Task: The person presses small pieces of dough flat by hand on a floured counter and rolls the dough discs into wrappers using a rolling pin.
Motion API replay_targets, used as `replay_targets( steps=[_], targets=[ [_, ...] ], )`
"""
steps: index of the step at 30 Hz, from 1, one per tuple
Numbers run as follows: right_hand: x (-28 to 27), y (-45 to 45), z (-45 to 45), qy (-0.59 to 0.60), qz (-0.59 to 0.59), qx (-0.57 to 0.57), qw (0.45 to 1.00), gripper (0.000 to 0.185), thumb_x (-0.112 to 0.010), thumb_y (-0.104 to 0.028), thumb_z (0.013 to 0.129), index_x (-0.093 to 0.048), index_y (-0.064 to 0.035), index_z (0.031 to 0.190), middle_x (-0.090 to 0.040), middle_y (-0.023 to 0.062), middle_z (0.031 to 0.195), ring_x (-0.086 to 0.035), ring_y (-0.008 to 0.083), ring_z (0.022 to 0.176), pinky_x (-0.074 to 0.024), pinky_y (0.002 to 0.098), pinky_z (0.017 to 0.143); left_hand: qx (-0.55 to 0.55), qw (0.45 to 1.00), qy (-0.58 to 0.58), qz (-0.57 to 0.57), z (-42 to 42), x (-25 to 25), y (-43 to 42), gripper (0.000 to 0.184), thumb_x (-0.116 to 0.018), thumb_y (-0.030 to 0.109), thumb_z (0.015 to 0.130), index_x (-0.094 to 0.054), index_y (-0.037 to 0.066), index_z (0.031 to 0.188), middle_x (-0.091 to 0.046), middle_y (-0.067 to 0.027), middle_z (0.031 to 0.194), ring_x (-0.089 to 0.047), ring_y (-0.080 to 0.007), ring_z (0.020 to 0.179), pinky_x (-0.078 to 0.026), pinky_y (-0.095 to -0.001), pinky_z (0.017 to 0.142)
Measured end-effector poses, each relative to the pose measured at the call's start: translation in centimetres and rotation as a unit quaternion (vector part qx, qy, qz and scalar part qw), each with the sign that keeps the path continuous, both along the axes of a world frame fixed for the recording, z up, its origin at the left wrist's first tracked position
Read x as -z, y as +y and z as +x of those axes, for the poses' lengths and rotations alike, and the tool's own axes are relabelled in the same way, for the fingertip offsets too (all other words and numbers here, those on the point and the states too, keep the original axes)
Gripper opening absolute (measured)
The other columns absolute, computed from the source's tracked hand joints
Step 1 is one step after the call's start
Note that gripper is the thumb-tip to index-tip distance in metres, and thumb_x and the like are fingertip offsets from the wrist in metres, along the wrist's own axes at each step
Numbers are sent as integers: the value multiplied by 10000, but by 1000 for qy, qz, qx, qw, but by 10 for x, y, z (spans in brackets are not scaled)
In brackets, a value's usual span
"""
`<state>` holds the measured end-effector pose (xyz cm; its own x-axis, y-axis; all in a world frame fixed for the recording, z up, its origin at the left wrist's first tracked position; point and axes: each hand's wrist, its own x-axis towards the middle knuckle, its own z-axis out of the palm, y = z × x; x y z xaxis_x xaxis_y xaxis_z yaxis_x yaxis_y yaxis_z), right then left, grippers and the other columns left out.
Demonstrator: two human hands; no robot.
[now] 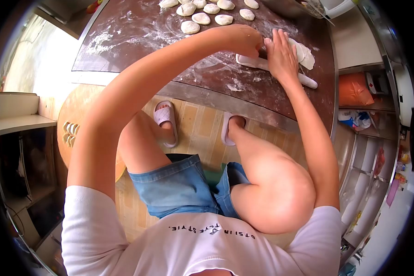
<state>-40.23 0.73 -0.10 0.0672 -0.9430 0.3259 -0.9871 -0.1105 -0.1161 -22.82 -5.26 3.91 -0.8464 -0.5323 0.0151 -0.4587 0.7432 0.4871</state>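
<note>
A white, floured rolling pin (308, 81) lies at a slant near the front right of the dark table. My right hand (282, 56) lies across it, palm down, with its fingers stretched out. Just left of that hand is my left hand (244, 39), bent at the wrist; its fingers are mostly hidden, so what they hold, if anything, does not show. Thin flat dough rounds (307, 57) lie overlapping to the right of my right hand. Several small floured dough pieces (201, 18) sit farther back on the table.
The dark tabletop (184, 76) is dusted with flour. A metal bowl (292, 8) stands at the back right. Low on the left is a round board (71, 108) with small pale pieces on it. Shelves (365, 108) line the right side, with an orange bag (354, 89).
</note>
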Motion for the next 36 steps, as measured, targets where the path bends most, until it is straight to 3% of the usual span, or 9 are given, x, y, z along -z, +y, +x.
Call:
replay_targets(
  steps=[4,7,13,18,21,25,30,33,36],
  targets=[
    [-14,81,4,-24,102,-50,993,538,-359,-356,980,-396,13,1370,-346,209,1450,-301,313,1370,-214,465,1114,16,998,-21,65,-1,1,1,149,-611,156,729,-622,22,794,-626,-102,711,-614,-242,680,-477,-364,625],
    [-9,77,2,-18,66,-55,996,537,-360,-356,979,-402,14,1365,-368,212,1435,-309,320,1365,-222,465,1110,-19,985,-6,172,8,-5,6,140,-609,158,732,-606,23,768,-612,-95,692,-614,-227,667,-475,-361,615],
    [-1,20,2,-8,38,-2,999,602,-323,-418,977,-342,8,1403,-353,193,1453,-304,303,1370,-189,444,1128,21,1000,17,4,2,9,-8,215,-617,199,753,-655,31,882,-657,-110,763,-635,-274,707,-486,-378,660],
    [-13,78,5,-13,76,-48,996,551,-339,-382,984,-401,4,1372,-363,207,1441,-307,306,1368,-206,448,1119,-20,980,-25,198,10,-5,1,204,-629,183,768,-601,-6,840,-634,-103,731,-627,-265,724,-492,-356,670],
    [0,-2,0,-14,-7,-11,1000,550,-325,-384,986,-401,4,1368,-367,196,1442,-294,304,1373,-182,442,1130,-30,999,-12,43,5,-4,2,211,-630,207,779,-614,7,843,-640,-122,740,-624,-274,724,-482,-377,666],
    [-5,41,3,-4,79,-25,997,555,-331,-385,986,-383,-2,1384,-342,195,1458,-290,302,1376,-178,449,1129,11,999,-31,-1,1,-2,-3,211,-624,197,753,-636,27,877,-648,-134,765,-617,-291,722,-465,-401,669],
    [-4,63,0,-18,48,-59,997,551,-345,-387,984,-417,7,1362,-362,201,1444,-300,311,1370,-197,454,1120,-28,984,-32,175,8,-5,1,215,-616,196,754,-647,34,892,-653,-136,777,-624,-278,732,-476,-380,680],
    [-2,-14,4,2,4,6,1000,590,-303,-423,982,-391,9,1375,-364,194,1445,-295,313,1371,-178,441,1131,-15,1000,-5,10,4,-1,-4,259,-654,201,737,-642,30,931,-661,-132,786,-631,-273,748,-484,-370,686],
    [-2,18,3,4,42,-14,999,602,-308,-430,979,-378,11,1384,-364,199,1444,-294,309,1372,-185,447,1129,33,999,-41,-11,5,0,-8,312,-654,218,762,-627,36,1014,-667,-150,883,-640,-282,789,-496,-373,725]
  ],
)
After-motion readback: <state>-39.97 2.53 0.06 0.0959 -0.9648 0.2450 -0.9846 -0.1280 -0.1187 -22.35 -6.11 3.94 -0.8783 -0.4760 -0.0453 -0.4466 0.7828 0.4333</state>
